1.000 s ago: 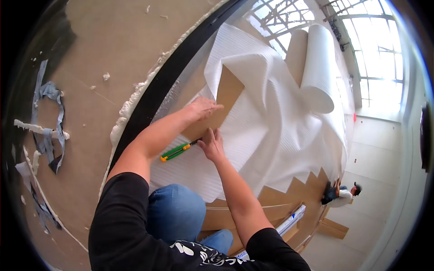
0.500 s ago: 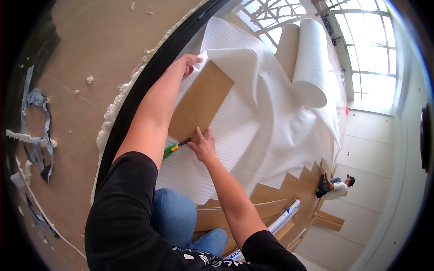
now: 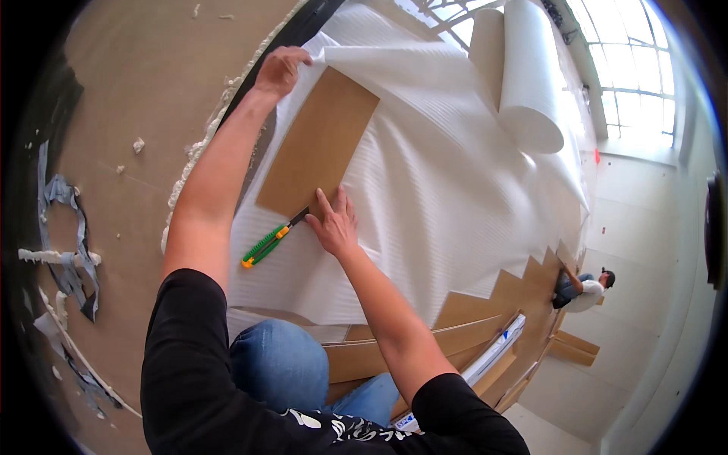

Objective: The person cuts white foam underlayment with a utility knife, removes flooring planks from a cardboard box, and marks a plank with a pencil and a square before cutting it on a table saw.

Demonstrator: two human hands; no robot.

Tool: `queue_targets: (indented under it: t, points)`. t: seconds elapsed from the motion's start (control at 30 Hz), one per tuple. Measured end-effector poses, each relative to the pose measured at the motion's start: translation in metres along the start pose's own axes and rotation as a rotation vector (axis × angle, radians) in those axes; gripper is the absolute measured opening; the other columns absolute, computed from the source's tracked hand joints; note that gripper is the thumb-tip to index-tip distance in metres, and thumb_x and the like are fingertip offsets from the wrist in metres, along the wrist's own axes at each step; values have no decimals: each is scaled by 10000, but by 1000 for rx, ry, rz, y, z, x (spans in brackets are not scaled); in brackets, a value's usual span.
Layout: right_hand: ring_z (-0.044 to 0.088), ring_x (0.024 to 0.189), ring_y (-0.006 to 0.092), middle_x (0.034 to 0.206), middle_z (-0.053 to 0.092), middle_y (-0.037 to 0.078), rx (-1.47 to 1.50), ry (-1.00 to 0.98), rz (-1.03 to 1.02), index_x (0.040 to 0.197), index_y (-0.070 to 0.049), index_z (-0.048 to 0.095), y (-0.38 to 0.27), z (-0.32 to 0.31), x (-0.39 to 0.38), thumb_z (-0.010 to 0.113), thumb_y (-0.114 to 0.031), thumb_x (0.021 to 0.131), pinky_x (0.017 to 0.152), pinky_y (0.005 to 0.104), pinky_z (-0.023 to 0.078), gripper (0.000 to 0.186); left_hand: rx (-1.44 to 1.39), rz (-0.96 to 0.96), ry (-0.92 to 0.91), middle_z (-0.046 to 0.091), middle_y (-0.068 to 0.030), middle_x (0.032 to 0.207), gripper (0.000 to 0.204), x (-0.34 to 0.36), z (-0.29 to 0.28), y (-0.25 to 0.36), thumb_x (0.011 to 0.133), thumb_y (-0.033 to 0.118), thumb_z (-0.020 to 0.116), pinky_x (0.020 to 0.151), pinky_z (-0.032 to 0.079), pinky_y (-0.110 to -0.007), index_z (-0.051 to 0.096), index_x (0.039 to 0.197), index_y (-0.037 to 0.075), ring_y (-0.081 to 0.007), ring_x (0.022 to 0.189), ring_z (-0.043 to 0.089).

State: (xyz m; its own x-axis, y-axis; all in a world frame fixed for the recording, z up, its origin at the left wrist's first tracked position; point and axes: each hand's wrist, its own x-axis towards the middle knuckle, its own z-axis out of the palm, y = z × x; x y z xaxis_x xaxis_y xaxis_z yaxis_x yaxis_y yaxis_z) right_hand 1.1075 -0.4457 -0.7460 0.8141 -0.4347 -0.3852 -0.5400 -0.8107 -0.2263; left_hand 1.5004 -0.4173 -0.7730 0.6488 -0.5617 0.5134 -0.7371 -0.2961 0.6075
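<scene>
My left hand (image 3: 280, 72) is closed on the edge of a white ribbed foam underlay sheet (image 3: 425, 197), holding it beside the far end of a tan plank (image 3: 318, 144). That plank lies flat on the sheet. At its near end my right hand (image 3: 334, 221) is spread, fingertips on the plank's corner. A green and orange utility knife (image 3: 265, 244) rests on the sheet just left of my right hand, its dark blade pointing toward my thumb and the plank.
A thick white underlay roll (image 3: 535, 91) stands at the far right. Stepped tan floor planks (image 3: 485, 296) and a long white-blue package (image 3: 493, 353) lie to the right, near a crouching person (image 3: 582, 288). Left are a foam-crusted black strip (image 3: 284, 45) and tape scraps (image 3: 64, 250).
My left hand has drawn the underlay's edge leftward, and the sheet's folds look flatter. The knife shows more fully now. My right hand keeps its place by the plank's near end.
</scene>
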Motion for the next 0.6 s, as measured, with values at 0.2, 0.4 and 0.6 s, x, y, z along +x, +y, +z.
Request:
queue_targets:
  t: [0.2, 0.4, 0.6]
  points:
    - [231, 1522, 332, 1711, 173, 131, -54, 120, -14, 1565, -341, 439, 10, 42, 1, 638, -522, 942, 1139, 504, 242, 678, -119, -776, -147, 680, -291, 1250, 712, 45, 5, -7, 880, 590, 705, 1009, 511, -388, 714, 1152, -68, -354, 1188, 663]
    - [244, 1506, 309, 1706, 187, 135, -77, 242, -90, 1548, -323, 466, 22, 57, 8, 652, -519, 908, 1113, 506, 254, 695, -40, -829, -609, 693, -259, 1251, 838, 91, 5, -22, 867, 711, 654, 988, 501, -488, 718, 1170, -67, -372, 1199, 654]
    - [277, 1495, 308, 1696, 222, 139, -67, 226, -82, 1525, -309, 499, 39, 53, 7, 658, -468, 904, 1112, 501, 274, 661, -279, -1051, -586, 658, -186, 1339, 685, 129, 67, 13, 934, 564, 660, 1006, 473, -526, 644, 1371, 37, -337, 1201, 627]
